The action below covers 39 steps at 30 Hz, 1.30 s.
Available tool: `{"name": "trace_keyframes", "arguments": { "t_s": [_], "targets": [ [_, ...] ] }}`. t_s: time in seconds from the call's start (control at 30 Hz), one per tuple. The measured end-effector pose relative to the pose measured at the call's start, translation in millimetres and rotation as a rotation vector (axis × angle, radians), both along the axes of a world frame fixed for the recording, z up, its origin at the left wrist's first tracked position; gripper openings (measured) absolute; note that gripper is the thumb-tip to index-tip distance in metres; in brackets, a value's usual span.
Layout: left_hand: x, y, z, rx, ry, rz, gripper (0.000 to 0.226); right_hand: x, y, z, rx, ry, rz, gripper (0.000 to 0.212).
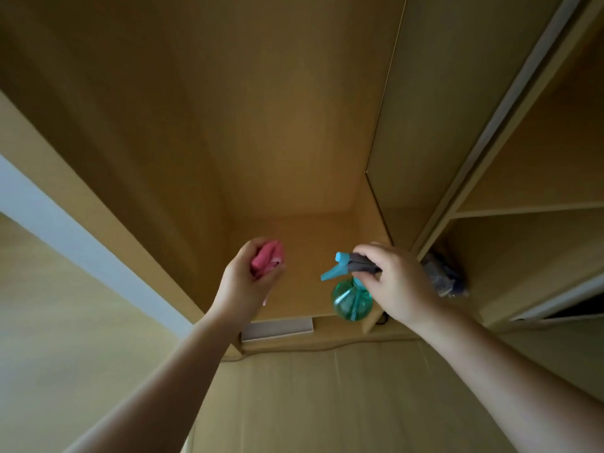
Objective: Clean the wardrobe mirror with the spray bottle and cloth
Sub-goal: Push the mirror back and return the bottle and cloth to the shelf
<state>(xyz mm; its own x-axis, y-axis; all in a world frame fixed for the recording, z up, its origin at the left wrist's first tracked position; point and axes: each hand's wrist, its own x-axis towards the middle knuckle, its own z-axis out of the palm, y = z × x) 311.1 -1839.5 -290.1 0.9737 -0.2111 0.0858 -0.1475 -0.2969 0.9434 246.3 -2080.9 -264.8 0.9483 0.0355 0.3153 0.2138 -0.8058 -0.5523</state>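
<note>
1. Spray bottle (351, 299): teal see-through body, blue nozzle and trigger, grey head. It's at the front right corner of the wardrobe's bottom panel (310, 243). I can't tell if it's standing on the panel or just off it.
2. The right hand (398, 282) comes down on it from above with its fingers curled round the grey head. The nozzle points left, toward the other hand. No finger is on the trigger that I can see.
3. The left hand (248, 279) is closed tight round a bunched-up pink cloth (266, 258), above the left half of the panel. A little tail of cloth hangs below the palm.
4. I can't make out any mirror glass from this angle, so I'd guess this is the gathering-the-gear stage.
5. To do it well:
   - Slide the right hand down to the bottle's neck so the index finger can reach the trigger.
   - Bring the bottle straight up and keep it upright, clear of the side wall next to it.
   - Shake the cloth out and fold it flat, since a wad probably smears more than it wipes.
6. Watch the dark bundle (441, 276) on the neighbouring shelf, just beside the right hand's knuckles. It looks easy to snag.
</note>
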Motion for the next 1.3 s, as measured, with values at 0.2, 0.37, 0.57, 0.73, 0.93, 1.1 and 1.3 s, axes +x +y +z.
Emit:
{"name": "trace_keyframes", "arguments": {
  "t_s": [0.2,0.37,0.57,0.73,0.93,1.1,1.3],
  "targets": [
    [-20.9,0.5,-121.4,-0.035,0.049,0.086,0.04,-4.1,1.0,-113.2,0.003,0.112,0.024,0.02],
    [-38.8,0.2,-229.5,-0.006,0.076,0.105,0.047,-7.7,-2.2,-224.4,0.047,0.193,0.045,0.019],
    [-48.8,-5.3,-369.7,0.063,0.05,0.058,0.049,-7.4,-9.7,-368.2,0.069,0.254,0.034,0.017],
    [-39.4,-11.0,-485.8,0.091,0.049,0.041,0.04,3.7,-16.6,-491.4,0.051,0.285,-0.009,0.017],
    [-13.3,-14.2,-578.8,0.227,0.001,0.086,0.034,31.2,-27.1,-598.6,0.027,0.343,-0.097,0.017],
    [-0.7,-18.1,-610.1,0.269,-0.063,0.133,0.035,53.9,-40.9,-641.4,-0.029,0.321,-0.174,0.022],
    [20.7,-26.7,-626.6,0.267,-0.064,0.136,0.03,86.4,-52.4,-668.1,-0.092,0.329,-0.241,0.026]
  ]
}}
